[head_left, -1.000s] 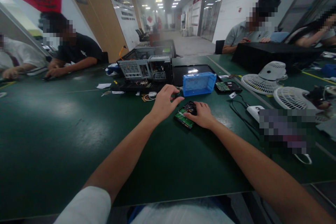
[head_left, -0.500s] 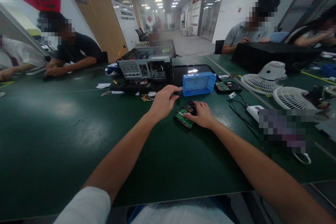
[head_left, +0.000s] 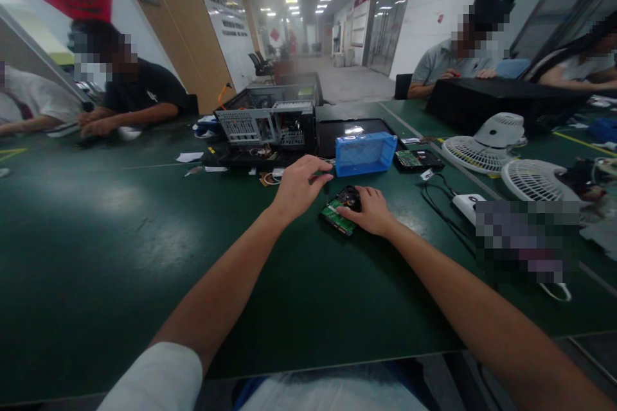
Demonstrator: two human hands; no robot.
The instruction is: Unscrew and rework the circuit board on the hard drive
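A hard drive (head_left: pixel 340 217) lies on the green table with its green circuit board facing up. My right hand (head_left: pixel 371 210) grips its right side, thumb over the board and fingers along the far edge. Just beyond the drive's upper left corner, my left hand (head_left: pixel 301 186) hovers with thumb and index finger brought close together. Something thin and dark seems to be below those fingertips, too small to name. A blue plastic box (head_left: pixel 365 155) stands on its side past both hands, its open face toward me.
An opened computer case (head_left: pixel 265 128) stands behind my left hand, beside a black panel (head_left: pixel 354 128). To the right are another hard drive (head_left: pixel 418 159), white fan parts (head_left: pixel 484 141), a power strip (head_left: pixel 466 205) with cables and a black case (head_left: pixel 501 103). Several people sit around the table.
My left hand's fingertips have shifted very slightly. The right hand and the hard drive stay in place. People at the left and far right have moved their arms a little.
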